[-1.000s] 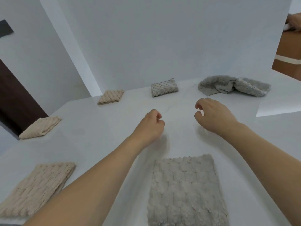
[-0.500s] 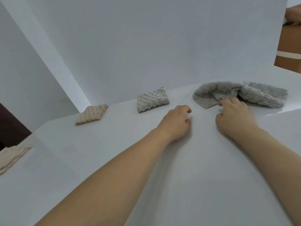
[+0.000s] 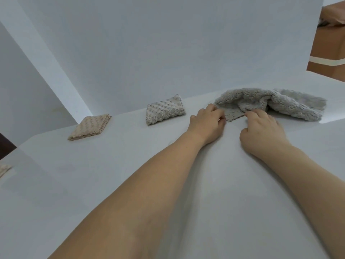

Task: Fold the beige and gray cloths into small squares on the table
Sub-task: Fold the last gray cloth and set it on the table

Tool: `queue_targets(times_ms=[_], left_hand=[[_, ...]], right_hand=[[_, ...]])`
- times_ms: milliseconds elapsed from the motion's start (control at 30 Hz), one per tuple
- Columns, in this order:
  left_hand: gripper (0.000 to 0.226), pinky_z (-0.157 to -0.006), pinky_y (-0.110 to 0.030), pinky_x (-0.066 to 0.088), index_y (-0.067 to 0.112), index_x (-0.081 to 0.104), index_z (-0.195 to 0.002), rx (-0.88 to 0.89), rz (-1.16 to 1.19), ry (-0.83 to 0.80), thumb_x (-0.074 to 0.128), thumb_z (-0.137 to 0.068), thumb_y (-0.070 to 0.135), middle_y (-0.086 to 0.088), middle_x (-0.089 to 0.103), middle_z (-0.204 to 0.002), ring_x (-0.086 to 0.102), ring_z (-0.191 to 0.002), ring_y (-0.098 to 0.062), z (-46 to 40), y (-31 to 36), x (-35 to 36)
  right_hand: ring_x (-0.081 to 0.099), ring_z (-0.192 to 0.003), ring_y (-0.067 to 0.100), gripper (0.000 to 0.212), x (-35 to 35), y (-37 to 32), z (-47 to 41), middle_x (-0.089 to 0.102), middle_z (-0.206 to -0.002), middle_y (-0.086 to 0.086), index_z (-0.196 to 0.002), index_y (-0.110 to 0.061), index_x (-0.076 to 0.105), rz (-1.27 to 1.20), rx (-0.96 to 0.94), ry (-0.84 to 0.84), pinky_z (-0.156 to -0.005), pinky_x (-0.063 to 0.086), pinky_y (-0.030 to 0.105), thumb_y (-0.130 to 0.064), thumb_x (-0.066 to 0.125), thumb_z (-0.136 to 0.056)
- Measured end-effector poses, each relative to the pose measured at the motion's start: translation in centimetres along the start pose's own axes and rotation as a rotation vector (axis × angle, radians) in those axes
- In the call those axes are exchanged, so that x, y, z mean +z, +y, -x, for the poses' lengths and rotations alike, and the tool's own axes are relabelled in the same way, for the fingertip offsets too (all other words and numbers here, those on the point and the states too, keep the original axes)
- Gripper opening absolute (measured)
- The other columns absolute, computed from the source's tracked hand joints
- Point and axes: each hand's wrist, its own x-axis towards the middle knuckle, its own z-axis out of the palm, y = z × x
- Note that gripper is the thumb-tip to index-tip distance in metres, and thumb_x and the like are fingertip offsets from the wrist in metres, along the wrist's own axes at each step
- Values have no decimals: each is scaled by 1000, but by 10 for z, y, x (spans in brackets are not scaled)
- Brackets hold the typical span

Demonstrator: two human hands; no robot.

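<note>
Crumpled gray cloth point(image 3: 270, 104) lies at the far side of the table point(image 3: 93, 184), directly ahead of both hands, bunched and unfolded. Long axis runs left-right across the person's front, bulk trailing off to the right, beyond the right hand. One flat corner sticks out toward the person, between the two hands.

Left hand point(image 3: 206, 124): fingers curled, tips at the left edge of that corner, touching or pinching it; thumb side hidden, so can't confirm a full grip. Right hand point(image 3: 261, 131): fingers bent, tips on the near edge of the bunched part, just right of the corner; grip likewise can't be confirmed. Both hands equally near; right one is closer to the bulk.

Judgement: next move is likely to draw the cloth toward the person and spread it flat. Table between forearms is bare, nothing obstructs the pull.

Surroundings: folded gray square point(image 3: 165, 110) left of the left hand, near but apart. Folded beige square point(image 3: 91, 127) further left, well apart. Sliver of another beige cloth point(image 3: 4, 170) at the extreme left, mostly out of view. Cardboard box point(image 3: 330, 49) far right, beyond the table. White wall point(image 3: 168, 43) close behind the cloth.
</note>
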Motion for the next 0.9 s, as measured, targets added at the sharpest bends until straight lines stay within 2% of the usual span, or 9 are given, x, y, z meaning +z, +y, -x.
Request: queue_targets(times_ms=[67, 200, 300, 433, 533, 667, 733, 800, 900], left_hand=[[21, -91, -43, 34, 24, 59, -107, 27, -32, 4, 44, -98, 35, 5, 50, -133, 42, -118, -25, 0, 1, -1], [19, -85, -40, 40, 22, 56, -103, 80, -51, 37, 47, -97, 37, 2, 62, -114, 47, -108, -26, -7, 2, -1], [20, -85, -41, 44, 21, 61, -108, 115, -35, 86, 46, -97, 28, -2, 60, -115, 50, -104, -28, -13, 4, 4], [17, -83, -45, 47, 17, 62, -96, 163, 22, 61, 46, -92, 16, -4, 59, -109, 51, -97, -29, -13, 3, 6], [11, -92, -36, 43, 16, 61, -91, 88, 316, 36, 51, -93, 12, -4, 59, -115, 52, -104, -23, 7, -1, 1], [21, -81, -12, 42, 16, 50, -81, -41, 947, -59, 48, -99, 4, 4, 53, -126, 52, -97, -4, 59, 2, -25], [10, -87, -15, 43, 13, 51, -87, -97, 1168, -53, 51, -96, 8, 7, 54, -128, 55, -97, -4, 84, -7, -36], [5, -94, -30, 41, 12, 53, -93, -196, 1374, 4, 50, -96, 8, 7, 56, -130, 55, -102, -9, 109, -20, -45], [14, -99, -37, 38, 17, 59, -95, -341, 1567, 148, 47, -99, 9, 2, 59, -123, 51, -110, -15, 145, -42, -57]], right_hand=[[35, -133, 33, 46, 0, 0, 0, 38, -144, 12, -134, -7, 44, 2, 1, -10, -110, 25, 42, -13, 44, -88], [29, -137, 30, 49, 2, 1, -1, 33, -149, 9, -138, -10, 40, -13, -3, -4, -112, 22, 42, -15, 42, -89], [19, -144, 26, 54, 4, 3, -3, 22, -157, 6, -144, -11, 33, -21, -14, -4, -115, 17, 41, -15, 39, -91], [12, -147, 22, 58, 5, 3, -4, 13, -161, 2, -147, -15, 29, -45, -18, -13, -117, 15, 42, -14, 38, -90], [13, -146, 22, 58, 5, 4, -6, 14, -161, 2, -146, -17, 30, -49, -30, -6, -116, 16, 44, -19, 41, -89], [21, -142, 25, 55, 10, 6, -6, 33, -151, 2, -141, -25, 37, -36, -95, 28, -115, 19, 47, -32, 47, -88], [36, -131, 28, 37, 9, 3, -3, 49, -134, 3, -125, -27, 50, -3, -168, 35, -110, 25, 46, -39, 51, -89], [45, -118, 30, 22, 7, -4, 1, 57, -115, 5, -105, -23, 56, 31, -281, 69, -103, 29, 43, -40, 52, -91], [44, -109, 30, 24, 6, -21, 11, 54, -100, 2, -88, -20, 53, -47, -439, 140, -97, 31, 42, -44, 53, -92]])
